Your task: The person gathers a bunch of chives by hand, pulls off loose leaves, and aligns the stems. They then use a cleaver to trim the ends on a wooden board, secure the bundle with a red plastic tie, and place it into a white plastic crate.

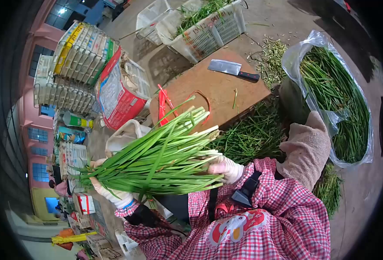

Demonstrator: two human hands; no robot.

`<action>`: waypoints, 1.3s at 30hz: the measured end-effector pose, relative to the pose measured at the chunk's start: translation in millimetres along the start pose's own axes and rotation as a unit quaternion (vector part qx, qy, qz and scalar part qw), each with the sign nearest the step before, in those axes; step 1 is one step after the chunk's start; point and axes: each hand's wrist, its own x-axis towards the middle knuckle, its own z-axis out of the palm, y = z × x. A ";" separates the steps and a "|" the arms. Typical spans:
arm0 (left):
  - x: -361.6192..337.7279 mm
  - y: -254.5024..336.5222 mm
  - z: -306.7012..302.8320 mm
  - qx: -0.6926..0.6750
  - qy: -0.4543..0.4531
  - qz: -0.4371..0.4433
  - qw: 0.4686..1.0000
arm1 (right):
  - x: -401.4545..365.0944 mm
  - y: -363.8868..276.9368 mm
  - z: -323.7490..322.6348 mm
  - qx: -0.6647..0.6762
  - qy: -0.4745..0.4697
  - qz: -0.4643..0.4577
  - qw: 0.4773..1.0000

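A large loose bunch of garlic chives [156, 160], long green leaves with pale stem ends, lies across both my hands in front of my body. My left hand [109, 190], in a pale glove, is closed round the leafy end. The white stem ends are gripped by my right hand [226, 168], whose glove leaves some fingertips bare. Part of each hand is hidden by the leaves. Beyond the bunch is a brown wooden board [226, 93], with a cleaver [232, 70] lying flat on it. Red plastic ties [164, 106] lie at the board's near left corner.
A clear plastic bag [293, 54] full of chives stands at right. Loose greens [252, 134] and cut stem ends [271, 58] cover floor beside the board. White crates [217, 37] stand behind; stacked crates [76, 52] and a red-and-white sack [117, 102] are left.
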 end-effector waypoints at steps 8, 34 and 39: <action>18.4 12.7 -11.1 0.043 0.034 0.011 0.998 | -43.9 -70.7 -46.5 -0.335 -0.057 0.112 0.934; 24.0 34.7 -46.0 0.005 0.013 0.032 0.999 | -10.9 -29.2 43.5 -0.196 0.079 0.013 0.977; 24.4 33.1 -49.5 0.008 0.036 0.063 0.997 | -54.2 -47.3 0.7 -0.138 -0.073 0.072 0.985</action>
